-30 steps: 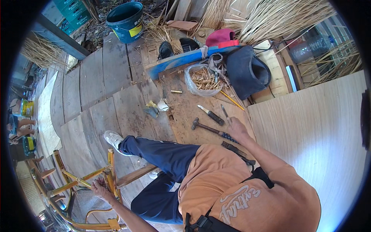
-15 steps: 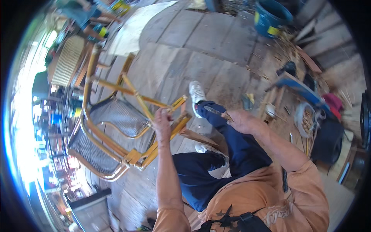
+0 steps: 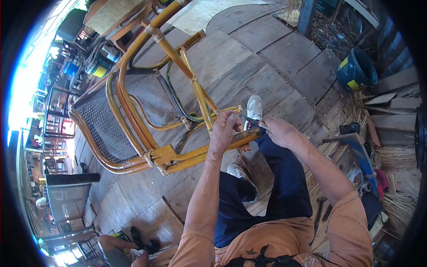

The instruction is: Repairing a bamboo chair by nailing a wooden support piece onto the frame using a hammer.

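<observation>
A rattan chair (image 3: 133, 129) with a dark woven seat and back lies tipped over on my left, its poles reaching toward me. Beside the pole ends, my left hand (image 3: 224, 131) is closed in a pinch; whatever is between its fingertips is too small to make out. My right hand (image 3: 281, 132) grips a slim metal hand tool (image 3: 250, 119), whose tip points left, close to my left fingertips. Its exact kind is unclear. Pale bindings wrap several joints of the chair frame. One thick pole (image 3: 244, 139) ends below my hands, above my legs.
A dark green bucket (image 3: 356, 70) stands at the far right, near loose wooden boards (image 3: 393, 106). Another chair with a cane panel (image 3: 113, 15) is at the upper left. A person's bare leg (image 3: 116, 243) shows at the lower left. Bundled straw-like strips (image 3: 400, 209) lie right.
My view has turned and come closer to the chair. My right hand has brought the metal tool left, up to my left hand, which stays pinched by the pole ends.
</observation>
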The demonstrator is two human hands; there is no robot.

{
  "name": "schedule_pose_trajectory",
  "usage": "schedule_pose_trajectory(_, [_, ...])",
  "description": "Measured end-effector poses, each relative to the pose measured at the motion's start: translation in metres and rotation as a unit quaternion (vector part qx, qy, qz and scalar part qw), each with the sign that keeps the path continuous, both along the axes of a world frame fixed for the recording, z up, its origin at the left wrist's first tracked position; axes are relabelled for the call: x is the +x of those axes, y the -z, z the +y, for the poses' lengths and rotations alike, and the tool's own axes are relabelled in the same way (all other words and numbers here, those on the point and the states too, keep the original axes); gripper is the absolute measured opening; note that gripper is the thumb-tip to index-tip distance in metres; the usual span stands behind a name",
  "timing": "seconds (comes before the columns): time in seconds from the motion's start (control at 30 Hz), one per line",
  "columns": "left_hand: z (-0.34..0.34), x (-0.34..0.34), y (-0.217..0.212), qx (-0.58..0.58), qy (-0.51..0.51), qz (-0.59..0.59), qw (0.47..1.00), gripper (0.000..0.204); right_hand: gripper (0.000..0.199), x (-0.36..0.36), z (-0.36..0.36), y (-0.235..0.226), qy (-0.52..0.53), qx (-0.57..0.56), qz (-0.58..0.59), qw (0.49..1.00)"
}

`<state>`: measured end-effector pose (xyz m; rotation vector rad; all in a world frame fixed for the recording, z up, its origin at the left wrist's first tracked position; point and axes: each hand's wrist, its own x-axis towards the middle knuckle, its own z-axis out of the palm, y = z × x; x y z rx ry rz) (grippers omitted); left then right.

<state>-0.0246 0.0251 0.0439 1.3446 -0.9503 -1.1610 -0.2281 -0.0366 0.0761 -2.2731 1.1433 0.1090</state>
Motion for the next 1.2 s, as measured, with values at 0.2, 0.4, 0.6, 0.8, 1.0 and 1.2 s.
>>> schedule_pose_trajectory(0.2, [0.0,-0.001,-0.003,-0.002,0.003,-0.001,1.0,0.02,0.017,0.006,-0.003,0.003,-0.028,-0.016,-0.02,0.999])
schedule_pose_trajectory(0.4, [0.001,-0.002,-0.009,0.031,-0.005,-0.031,0.999,0.022,0.015,0.004,-0.002,0.013,-0.026,-0.036,-0.046,0.998])
schedule_pose_trajectory(0.6, [0.001,-0.003,-0.007,0.03,-0.009,-0.026,0.999,0.022,0.014,0.003,0.0,0.013,-0.024,-0.048,-0.057,0.997])
schedule_pose_trajectory(0.8, [0.001,-0.003,-0.006,0.03,-0.008,-0.029,0.999,0.023,0.016,0.007,0.001,0.005,-0.006,-0.038,-0.019,0.999])
schedule_pose_trajectory(1.0, [0.0,-0.003,-0.006,0.035,-0.028,-0.051,0.998,0.022,0.018,0.009,0.004,0.002,-0.014,-0.072,-0.002,0.997])
schedule_pose_trajectory(1.2, [0.0,-0.003,-0.005,0.019,-0.029,-0.071,0.997,0.022,0.02,0.011,0.002,-0.003,0.007,-0.052,-0.008,0.999])
